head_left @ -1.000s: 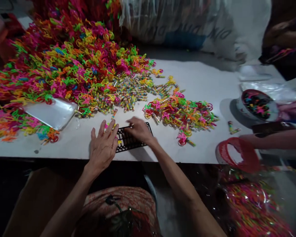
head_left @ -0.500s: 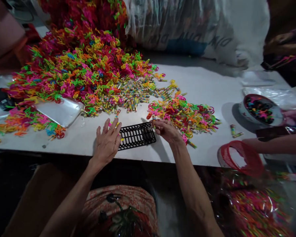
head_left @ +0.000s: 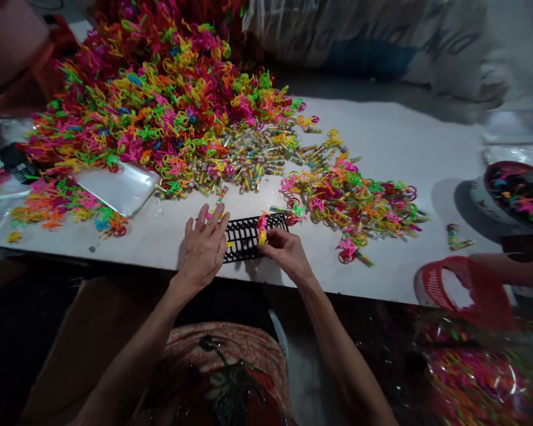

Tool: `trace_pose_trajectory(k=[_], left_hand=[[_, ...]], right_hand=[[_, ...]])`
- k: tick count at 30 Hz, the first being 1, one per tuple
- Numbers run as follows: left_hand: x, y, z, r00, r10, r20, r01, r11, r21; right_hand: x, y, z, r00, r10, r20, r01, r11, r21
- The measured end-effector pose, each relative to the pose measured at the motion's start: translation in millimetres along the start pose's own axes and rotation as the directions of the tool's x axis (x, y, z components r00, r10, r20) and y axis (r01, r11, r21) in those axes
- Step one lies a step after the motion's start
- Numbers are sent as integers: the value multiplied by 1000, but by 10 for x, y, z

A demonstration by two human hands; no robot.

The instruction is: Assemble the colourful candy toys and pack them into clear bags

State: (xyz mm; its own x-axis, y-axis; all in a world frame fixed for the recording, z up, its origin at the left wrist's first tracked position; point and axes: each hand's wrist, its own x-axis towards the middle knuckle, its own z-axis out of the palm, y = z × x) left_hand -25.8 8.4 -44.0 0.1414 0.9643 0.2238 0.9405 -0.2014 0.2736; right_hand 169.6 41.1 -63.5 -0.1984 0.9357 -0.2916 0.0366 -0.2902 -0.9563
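A black slotted tray (head_left: 249,234) lies near the front edge of the white table (head_left: 382,154). My left hand (head_left: 203,248) rests flat on the tray's left end, fingers spread over a few small pieces. My right hand (head_left: 284,251) pinches a small pink and yellow plastic piece (head_left: 262,229) over the tray's middle. Just right of the tray lies a small heap of coloured plastic rings and tubes (head_left: 355,201). A much bigger heap (head_left: 160,100) fills the table's left and back.
A clear plastic bag (head_left: 119,188) lies at the left by the big heap. A red plastic basket (head_left: 464,290) sits at the front right, another person's arm (head_left: 510,269) beside it. A bowl of pieces (head_left: 515,192) stands right. A large sack (head_left: 382,41) is behind.
My right hand went from the tray to the small heap on the right, picked up a piece and brought it back over the tray. The left hand stayed put.
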Motion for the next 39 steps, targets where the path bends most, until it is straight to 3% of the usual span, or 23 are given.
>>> trace_pose_trajectory(k=[8, 11, 14, 17, 20, 23, 25, 27, 30, 33, 36, 39], left_hand=[[4, -29, -7, 999, 31, 14, -30, 999, -42], [2, -35, 3, 999, 29, 18, -27, 997, -77], [-12, -60, -16, 1000, 5, 21, -1, 985, -170], [-45, -110, -118, 996, -72, -55, 53, 954, -296], [-103, -155, -259, 980, -106, -167, 40, 934, -356], [-202, -154, -327, 971, -98, -219, 18, 940, -340], [-287, -127, -304, 960, -114, -254, 28, 947, -320], [-367, -93, -239, 945, -138, -298, 45, 953, -300], [-421, -61, -114, 936, -161, -313, 60, 950, -307], [-364, -74, -12, 966, -129, -223, 46, 938, -344], [-271, -108, 48, 991, -55, -122, 9, 936, -352], [-233, -120, 79, 993, -23, -116, -20, 934, -357]], right_hand=[[-84, 174, 471, 986, -167, -12, 165, 979, -124], [-88, 213, 517, 974, -227, 18, 226, 959, -174], [-152, 268, 534, 964, -264, -23, 254, 948, -194], [-225, 300, 490, 947, -311, -75, 280, 919, -278], [-203, 256, 309, 922, -368, -116, 257, 811, -526], [-93, 142, 40, 922, -361, -137, 122, 608, -784], [-38, 68, -83, 925, -349, -152, 41, 487, -872], [-36, 29, -95, 909, -382, -169, 17, 440, -898], [-97, 61, 93, 874, -482, -58, 216, 493, -843], [-112, 142, 356, 831, -541, 128, 465, 550, -694], [-31, 167, 487, 790, -581, 195, 555, 545, -629], [65, 115, 443, 782, -547, 297, 596, 520, -612]])
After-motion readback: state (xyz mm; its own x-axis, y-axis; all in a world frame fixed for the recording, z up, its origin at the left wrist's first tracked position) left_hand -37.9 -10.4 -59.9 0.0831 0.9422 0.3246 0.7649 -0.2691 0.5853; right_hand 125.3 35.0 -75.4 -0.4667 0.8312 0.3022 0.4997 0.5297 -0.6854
